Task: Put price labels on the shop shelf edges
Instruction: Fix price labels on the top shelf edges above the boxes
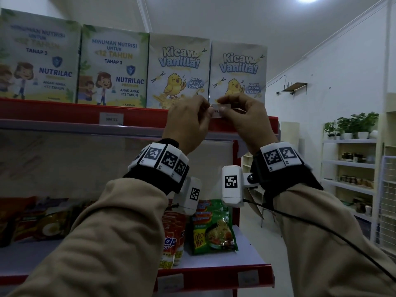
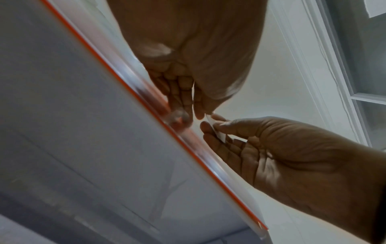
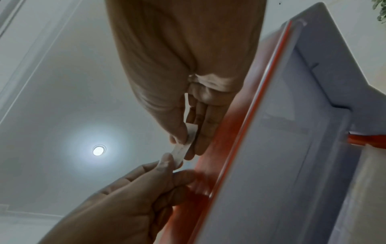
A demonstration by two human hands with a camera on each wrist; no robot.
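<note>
I hold a small white price label [image 1: 216, 112] in front of the top shelf's red edge strip [image 1: 64, 112], below the Kicaw Vanilla boxes. My left hand [image 1: 211, 111] pinches its left end and my right hand [image 1: 222, 106] pinches its right end. In the right wrist view the right hand [image 3: 188, 140] grips the label [image 3: 183, 149] between thumb and fingers. The left hand [image 3: 174, 166] nips its lower end beside the red strip [image 3: 240, 132]. In the left wrist view the label [image 2: 216, 132] shows edge-on in the right hand [image 2: 211, 125], near the left hand [image 2: 194, 115].
Another price label [image 1: 111, 119] sits in the same strip further left. Nutrilac boxes [image 1: 113, 67] and Kicaw Vanilla boxes [image 1: 179, 69] stand on the top shelf. Noodle packets [image 1: 214, 228] lie on the lower shelf, whose edge carries labels [image 1: 170, 281]. A white rack [image 1: 349, 168] stands at right.
</note>
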